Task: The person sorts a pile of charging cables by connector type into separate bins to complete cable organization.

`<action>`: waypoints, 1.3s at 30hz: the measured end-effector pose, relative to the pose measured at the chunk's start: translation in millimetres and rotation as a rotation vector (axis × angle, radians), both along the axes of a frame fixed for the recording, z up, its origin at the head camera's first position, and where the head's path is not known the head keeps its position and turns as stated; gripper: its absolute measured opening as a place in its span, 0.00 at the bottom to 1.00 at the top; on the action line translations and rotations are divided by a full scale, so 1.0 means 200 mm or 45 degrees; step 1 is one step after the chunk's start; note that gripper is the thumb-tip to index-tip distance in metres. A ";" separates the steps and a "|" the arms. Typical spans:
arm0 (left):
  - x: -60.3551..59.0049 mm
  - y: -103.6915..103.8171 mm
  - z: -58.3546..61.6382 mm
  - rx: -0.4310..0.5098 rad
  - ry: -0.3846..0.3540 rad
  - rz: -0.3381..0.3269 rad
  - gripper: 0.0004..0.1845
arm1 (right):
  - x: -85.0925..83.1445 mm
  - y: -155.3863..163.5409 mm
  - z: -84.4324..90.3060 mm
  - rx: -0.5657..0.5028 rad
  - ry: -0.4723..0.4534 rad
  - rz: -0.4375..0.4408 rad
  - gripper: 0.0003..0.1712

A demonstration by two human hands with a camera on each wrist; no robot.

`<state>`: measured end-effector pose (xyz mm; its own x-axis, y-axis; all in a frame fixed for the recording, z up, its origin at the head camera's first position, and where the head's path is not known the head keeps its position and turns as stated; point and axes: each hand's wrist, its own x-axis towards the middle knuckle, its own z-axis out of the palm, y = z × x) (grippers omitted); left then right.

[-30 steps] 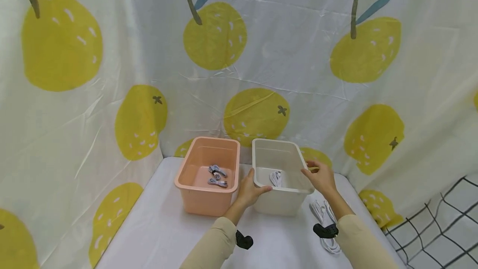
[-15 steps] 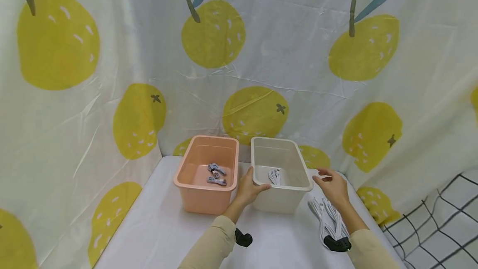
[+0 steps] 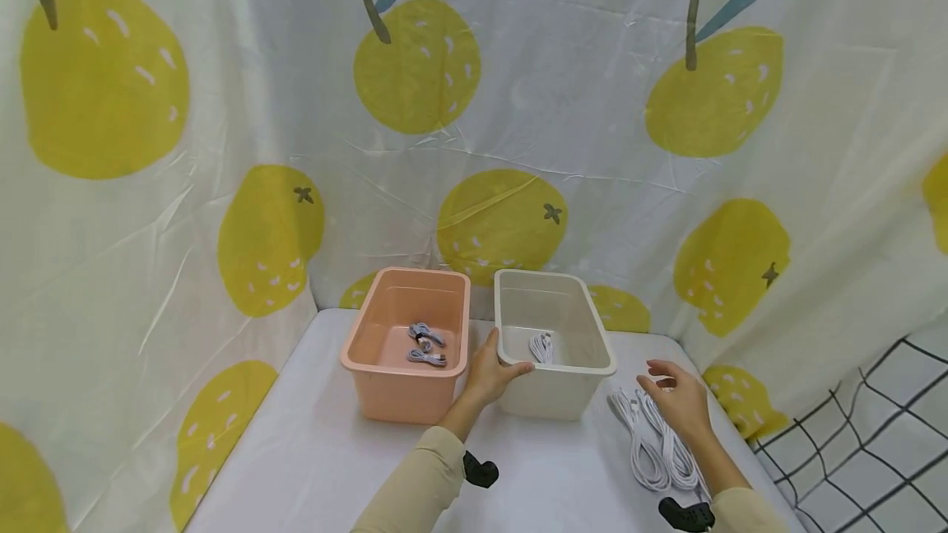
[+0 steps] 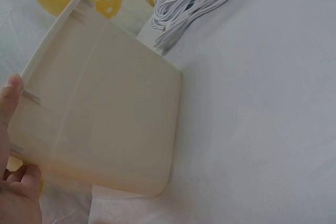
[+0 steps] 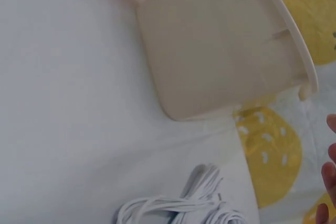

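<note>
My left hand [image 3: 489, 373] grips the front left corner of a cream plastic bin [image 3: 555, 395]. Its thumb lies over the front rim, and in the left wrist view the fingers [image 4: 27, 180] curl below that rim. A small coiled white cable [image 3: 541, 347] lies inside the bin. To the right, my right hand [image 3: 680, 403] hovers with loosely bent fingers and nothing in them. Beneath and beside it, long bundled white cables [image 3: 648, 451] lie on the table. Only a few right fingertips [image 5: 329, 174] enter the right wrist view, at its edge.
A peach plastic bin [image 3: 403, 397] stands just left of the cream one, holding small grey cables [image 3: 426, 358]. A fruit-printed curtain [image 3: 578, 105] hangs behind the white table [image 3: 333, 467]. Black wire grid [image 3: 866, 451] rises at the right edge.
My right hand has left the cream bin's right rim and moved right and down, over the bundled white cables. The left hand keeps its hold on the bin.
</note>
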<state>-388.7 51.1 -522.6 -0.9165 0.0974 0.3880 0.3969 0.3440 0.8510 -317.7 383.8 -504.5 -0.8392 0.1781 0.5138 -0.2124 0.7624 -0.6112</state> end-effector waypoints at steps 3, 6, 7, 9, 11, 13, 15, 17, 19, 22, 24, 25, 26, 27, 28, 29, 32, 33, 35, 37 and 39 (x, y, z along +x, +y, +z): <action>0.00 0.00 0.00 0.009 0.008 -0.014 0.40 | 0.02 0.01 -0.04 0.001 -0.014 -0.024 0.20; 0.00 0.00 -0.01 0.015 0.002 -0.021 0.40 | 0.04 0.01 -0.07 -0.006 -0.050 -0.042 0.20; 0.00 0.00 -0.01 0.016 0.000 -0.023 0.40 | 0.05 0.01 -0.08 -0.010 -0.063 -0.047 0.21; 0.01 -0.01 -0.02 0.013 0.003 -0.021 0.40 | 0.06 0.02 -0.11 -0.011 -0.081 -0.051 0.21; 0.01 -0.01 -0.02 0.013 0.024 -0.019 0.39 | 0.07 0.02 -0.13 -0.014 -0.091 -0.053 0.21; 0.01 -0.01 -0.02 0.006 0.034 -0.017 0.39 | 0.08 0.02 -0.14 -0.023 -0.103 -0.058 0.21; 0.00 -0.01 -0.02 0.009 0.041 -0.024 0.39 | 0.08 0.03 -0.16 -0.032 -0.120 -0.069 0.21; 0.00 0.00 -0.02 0.012 0.037 -0.032 0.39 | 0.08 0.03 -0.18 -0.049 -0.152 -0.081 0.21; 0.00 0.00 -0.02 0.014 0.028 -0.033 0.39 | 0.09 0.03 -0.20 -0.045 -0.156 -0.093 0.21; 0.01 0.00 -0.02 0.017 0.041 -0.019 0.40 | 0.09 0.03 -0.23 -0.047 -0.150 -0.097 0.21; 0.01 -0.01 -0.03 0.013 0.057 -0.001 0.41 | 0.09 0.02 -0.25 -0.057 -0.145 -0.094 0.20; 0.01 -0.02 -0.03 0.008 0.063 0.005 0.41 | 0.09 0.02 -0.26 -0.064 -0.146 -0.094 0.20; 0.01 -0.02 -0.04 0.004 0.068 0.006 0.42 | 0.10 0.01 -0.28 -0.074 -0.165 -0.099 0.20; 0.01 -0.03 -0.04 0.000 0.066 0.006 0.42 | 0.10 0.01 -0.29 -0.075 -0.178 -0.104 0.20; 0.01 -0.03 -0.04 0.001 0.063 0.002 0.42 | 0.10 0.02 -0.30 -0.072 -0.187 -0.108 0.20; 0.01 -0.03 -0.04 0.005 0.056 -0.005 0.42 | 0.10 0.02 -0.31 -0.070 -0.194 -0.111 0.21; 0.00 -0.02 -0.03 0.013 0.033 -0.018 0.42 | 0.11 0.03 -0.35 -0.064 -0.211 -0.120 0.21; 0.00 -0.02 -0.03 0.018 0.028 -0.020 0.42 | 0.11 0.04 -0.37 -0.062 -0.217 -0.121 0.21; 0.00 -0.02 -0.02 0.018 0.024 -0.020 0.42 | 0.11 0.05 -0.40 -0.068 -0.237 -0.128 0.22; 0.00 -0.01 -0.02 0.018 0.021 -0.023 0.42 | 0.11 0.06 -0.43 -0.089 -0.249 -0.140 0.23; 0.00 -0.01 -0.01 0.019 0.022 -0.026 0.41 | 0.12 0.07 -0.45 -0.080 -0.263 -0.164 0.23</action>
